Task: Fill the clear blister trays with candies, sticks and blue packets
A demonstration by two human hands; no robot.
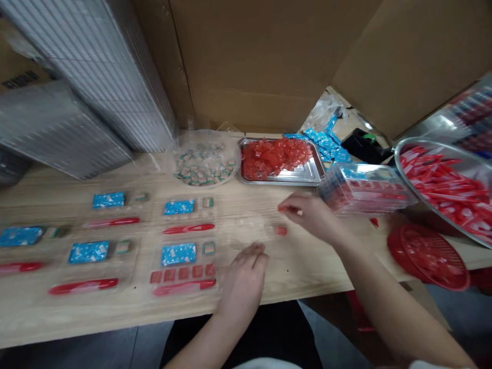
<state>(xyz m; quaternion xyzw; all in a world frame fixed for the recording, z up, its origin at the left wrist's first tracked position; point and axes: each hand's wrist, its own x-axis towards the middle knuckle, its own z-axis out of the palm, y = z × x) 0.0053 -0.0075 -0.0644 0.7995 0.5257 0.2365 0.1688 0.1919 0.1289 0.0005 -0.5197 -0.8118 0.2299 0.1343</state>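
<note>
My right hand (311,215) is above the table with fingertips pinched on a small red square piece (282,208). Below it, another red square piece (282,231) lies on the table beside some blurred clear plastic (248,225). My left hand (246,277) rests low at the table's front, fingers bent together at that plastic; what they hold, if anything, is hidden. To its left is a clear tray with a blue packet (178,254), a row of red squares (183,272), a red pen-like tool (184,287) and a small striped block (208,248).
More clear trays with blue packets (88,252) and red tools (83,286) spread leftward. Behind are a bowl of striped blocks (239,148), a metal tray (295,177) of red squares and stacked filled packs (365,189). A metal basin (400,164) and red basket (407,271) stand right.
</note>
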